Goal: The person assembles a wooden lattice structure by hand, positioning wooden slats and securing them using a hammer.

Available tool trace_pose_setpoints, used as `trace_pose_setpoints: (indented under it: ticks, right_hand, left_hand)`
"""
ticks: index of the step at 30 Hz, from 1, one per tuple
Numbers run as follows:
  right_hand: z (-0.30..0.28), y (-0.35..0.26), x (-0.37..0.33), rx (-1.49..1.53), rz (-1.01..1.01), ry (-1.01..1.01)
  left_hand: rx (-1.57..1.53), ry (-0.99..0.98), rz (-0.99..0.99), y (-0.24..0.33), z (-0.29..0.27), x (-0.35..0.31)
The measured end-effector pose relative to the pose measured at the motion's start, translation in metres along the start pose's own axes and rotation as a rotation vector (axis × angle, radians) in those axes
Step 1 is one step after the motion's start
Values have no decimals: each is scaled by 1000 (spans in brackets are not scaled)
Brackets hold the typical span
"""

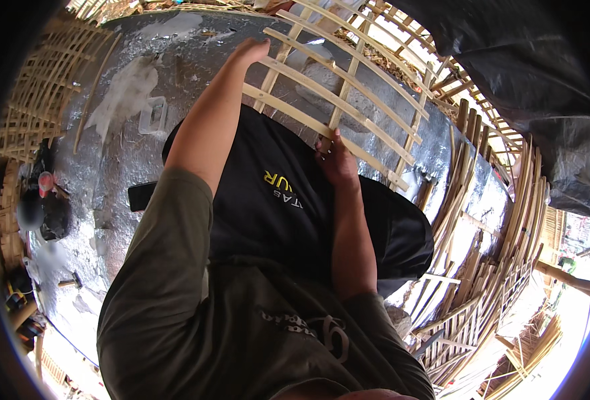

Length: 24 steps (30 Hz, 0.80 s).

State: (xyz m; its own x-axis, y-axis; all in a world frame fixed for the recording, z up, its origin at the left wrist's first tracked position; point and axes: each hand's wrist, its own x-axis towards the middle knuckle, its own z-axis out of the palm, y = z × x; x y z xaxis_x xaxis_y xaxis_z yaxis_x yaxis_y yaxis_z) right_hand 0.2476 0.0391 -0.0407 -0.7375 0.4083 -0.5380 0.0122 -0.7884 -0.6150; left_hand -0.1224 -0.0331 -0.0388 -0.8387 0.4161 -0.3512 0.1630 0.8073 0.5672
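Observation:
A lattice of pale bamboo slats (348,87) lies tilted over my lap and the silver-grey ground sheet. My left hand (250,51) reaches far out and grips the lattice's upper left edge, arm stretched. My right hand (335,159) is closer to me, its fingers closed on the lower end of an upright slat where it meets a crosswise slat. A black apron (288,200) with a yellow print covers my lap under the lattice.
Stacks of loose bamboo strips (488,267) pile up on the right. Woven bamboo panels (38,100) lean at the left. A clear plastic box (151,115) and a black phone (140,196) lie on the sheet. Dark tarpaulin (528,67) hangs at upper right.

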Motion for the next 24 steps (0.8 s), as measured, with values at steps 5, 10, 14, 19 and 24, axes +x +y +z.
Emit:
trace_pose_setpoints:
  ticks: [5, 10, 14, 19, 24]
  right_hand:
    - [-5, -2, 2, 3, -44, -77]
    - [-8, 4, 11, 42, -45, -38]
    - [-12, 6, 14, 30, -56, -5]
    - [-5, 3, 10, -21, -30, -11]
    - [0, -3, 1, -36, -21, 45]
  left_hand:
    - [8, -21, 14, 11, -5, -12]
    - [-38, -16, -28, 1, -8, -5]
    - [-30, -68, -44, 7, -4, -4]
    - [0, -65, -48, 1, -9, -2]
    - [9, -76, -86, 10, -6, -12]
